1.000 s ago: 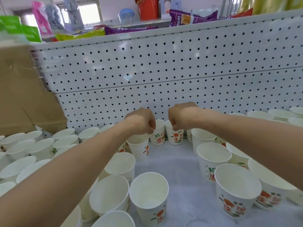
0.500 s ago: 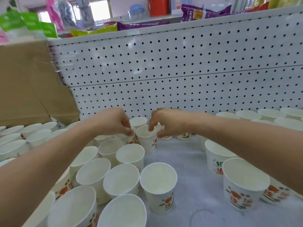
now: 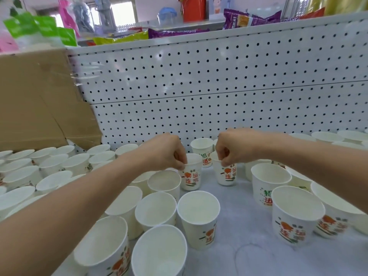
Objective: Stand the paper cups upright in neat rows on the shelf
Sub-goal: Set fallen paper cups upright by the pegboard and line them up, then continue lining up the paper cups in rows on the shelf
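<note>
Left hand [image 3: 165, 152] pinches the rim of a printed paper cup [image 3: 191, 177], fingers curled. Right hand [image 3: 233, 146] pinches the rim of a second cup [image 3: 227, 176] just beside it. Both cups are upright, mid-shelf, toward the far side. Shelf [image 3: 249, 246] is white and faintly marbled. Upright cups are packed tight on the left [image 3: 53, 168], with a looser group on the right [image 3: 294, 212]. White pegboard panel [image 3: 199, 76] at the back. Cardboard box [image 3: 39, 106] far left. Snack packets [image 3: 249, 17] and a red container [image 3: 194, 8] on the level above.
</note>
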Demonstrator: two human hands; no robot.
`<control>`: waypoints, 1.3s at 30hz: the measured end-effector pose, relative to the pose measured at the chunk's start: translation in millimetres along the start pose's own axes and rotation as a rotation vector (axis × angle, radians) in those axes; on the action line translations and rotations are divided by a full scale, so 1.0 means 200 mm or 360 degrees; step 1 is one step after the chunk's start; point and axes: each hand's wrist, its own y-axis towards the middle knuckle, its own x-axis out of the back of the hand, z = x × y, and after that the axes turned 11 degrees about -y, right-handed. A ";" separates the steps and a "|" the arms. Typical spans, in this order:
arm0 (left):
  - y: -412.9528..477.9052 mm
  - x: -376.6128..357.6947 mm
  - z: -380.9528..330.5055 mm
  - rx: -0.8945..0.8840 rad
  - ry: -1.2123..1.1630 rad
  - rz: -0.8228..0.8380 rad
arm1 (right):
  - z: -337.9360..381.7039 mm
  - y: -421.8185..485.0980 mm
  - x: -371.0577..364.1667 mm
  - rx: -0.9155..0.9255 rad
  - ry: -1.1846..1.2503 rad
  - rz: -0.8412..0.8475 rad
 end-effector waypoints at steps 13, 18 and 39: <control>0.06 -0.04 -0.05 -0.0131 -0.0024 -0.0073 | -0.01 -0.05 -0.02 -0.0128 -0.0037 -0.0151; -0.18 0.08 -0.10 -0.0086 -0.0269 -0.0198 | 0.07 -0.19 0.09 0.0075 0.0491 -0.0180; -1.00 -0.26 -0.47 0.0429 0.0164 -0.0698 | 0.50 -0.63 0.03 -0.0004 0.0605 -0.0431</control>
